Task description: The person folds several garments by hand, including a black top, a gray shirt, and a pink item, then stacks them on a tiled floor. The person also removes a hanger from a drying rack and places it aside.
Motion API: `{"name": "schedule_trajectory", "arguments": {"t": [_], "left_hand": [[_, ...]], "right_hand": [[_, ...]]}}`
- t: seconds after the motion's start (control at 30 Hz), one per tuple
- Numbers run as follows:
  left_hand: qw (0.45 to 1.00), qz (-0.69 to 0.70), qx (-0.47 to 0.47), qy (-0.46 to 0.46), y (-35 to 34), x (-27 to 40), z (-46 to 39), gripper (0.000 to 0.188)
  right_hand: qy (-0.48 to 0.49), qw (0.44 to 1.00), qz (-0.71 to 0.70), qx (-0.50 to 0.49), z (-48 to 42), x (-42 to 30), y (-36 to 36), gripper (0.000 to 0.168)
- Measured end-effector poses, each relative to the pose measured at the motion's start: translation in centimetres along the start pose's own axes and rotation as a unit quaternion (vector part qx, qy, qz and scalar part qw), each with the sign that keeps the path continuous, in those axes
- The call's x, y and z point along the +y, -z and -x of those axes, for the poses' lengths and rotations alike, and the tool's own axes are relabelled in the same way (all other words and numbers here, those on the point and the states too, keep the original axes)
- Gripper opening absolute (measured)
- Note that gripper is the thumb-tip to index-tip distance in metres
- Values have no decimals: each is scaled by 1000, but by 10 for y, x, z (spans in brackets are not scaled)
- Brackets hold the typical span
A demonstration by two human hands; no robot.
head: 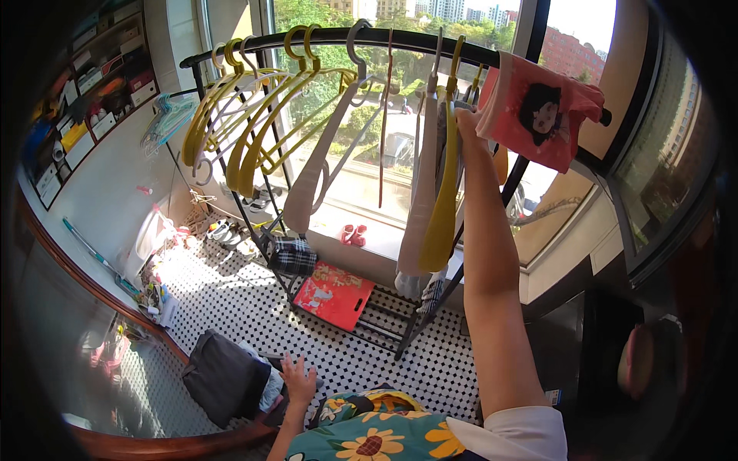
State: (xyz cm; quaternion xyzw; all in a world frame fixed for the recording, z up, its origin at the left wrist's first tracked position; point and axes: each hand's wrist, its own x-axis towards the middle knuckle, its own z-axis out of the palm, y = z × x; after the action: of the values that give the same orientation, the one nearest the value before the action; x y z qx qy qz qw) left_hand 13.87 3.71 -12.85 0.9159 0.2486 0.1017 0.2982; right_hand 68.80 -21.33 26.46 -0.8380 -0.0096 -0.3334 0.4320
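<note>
My right hand [468, 122] reaches up to the right part of a black metal clothes rail [403, 39], among garments on hangers; its fingertips are partly hidden, so its grip cannot be told. Just left of it hang a yellow plastic hanger [443, 230] and a pale grey hanger [416, 248]. A pink garment with a printed cartoon figure [568, 124] drapes over the rail's right end. Low in view, my left hand [300, 381] has its fingers spread and holds nothing, beside a heap of dark grey cloth [225, 374]. More yellow hangers [249, 167] and a grey hanger [308, 196] hang further left.
A red board [334, 295] and a plaid cloth item [294, 256] lie on the rack's lower shelf. Small red shoes [353, 235] stand on the window ledge. More shoes [225, 233] stand on the tiled floor at left. An open window sash [663, 150] juts in at right.
</note>
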Motion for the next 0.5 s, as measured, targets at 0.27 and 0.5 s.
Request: {"name": "schedule_trajectory", "arguments": {"t": [0.27,0.5], "left_hand": [[996,72,44,-24,-7,35,8,39],[937,324,-85,-101,66,163,-9,25]], "right_hand": [[27,922,-386,3,96,-46,45,22],[-120,777,-589,-188,263,-41,97,19]]}}
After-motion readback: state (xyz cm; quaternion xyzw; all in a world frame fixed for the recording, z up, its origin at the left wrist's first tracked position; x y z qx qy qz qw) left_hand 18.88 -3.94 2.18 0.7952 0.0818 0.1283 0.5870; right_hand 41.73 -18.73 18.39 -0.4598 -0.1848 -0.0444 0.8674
